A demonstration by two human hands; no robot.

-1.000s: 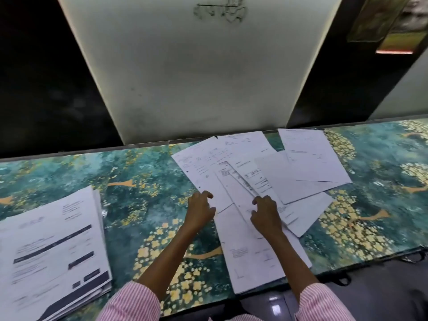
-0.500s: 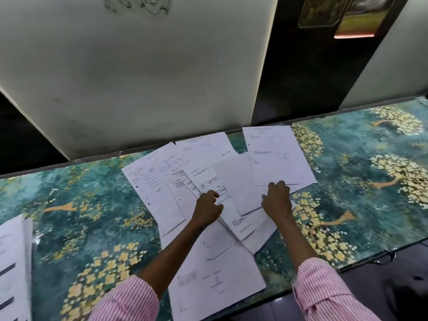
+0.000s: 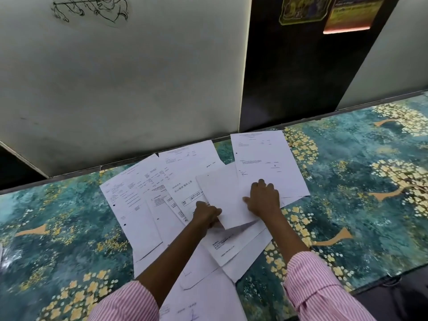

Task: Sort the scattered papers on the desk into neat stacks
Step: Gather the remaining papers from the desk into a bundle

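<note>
At desk centre: scattered papers (image 3: 180, 172) lay fanned and overlapping, corners skewed, from the wall edge toward the person; none among them formed a neat stack.
Blank sheet (image 3: 222, 188): tilted, near the top of the fan, over printed sheets on its left and meeting the signed sheet (image 3: 266, 158) on its right; which of those two lay uppermost could not be told.
Left hand (image 3: 206, 215): fingers curled, pinching the near-left edge of the blank sheet.
Right hand (image 3: 264, 198): flat and pressing down where the blank sheet met the signed sheet, fingers straight, thumb spread; the two hands were apart but near each other.
Risk, tearing or creasing: judged likely if the left hand pulled the blank sheet while the right hand pinned it.
Risk, dragged neighbours: thin sheets cling, so one pulled from the overlap would probably carry others askew and widen the scatter.
Risk, sheets lost: the nearest sheet (image 3: 203, 297) ran out of view between the striped sleeves (image 3: 319, 286); a forearm sweep could push it off the desk.
Risk, mis-sorting: blank and printed faces mixed together could be stacked wrongly if gathered in a bunch.
Desk (image 3: 347, 205): teal floral cover, smooth-looking, so probably offering little grip.
Backdrop: pale wall panel (image 3: 115, 89) bearing a line sketch (image 3: 90, 8).
</note>
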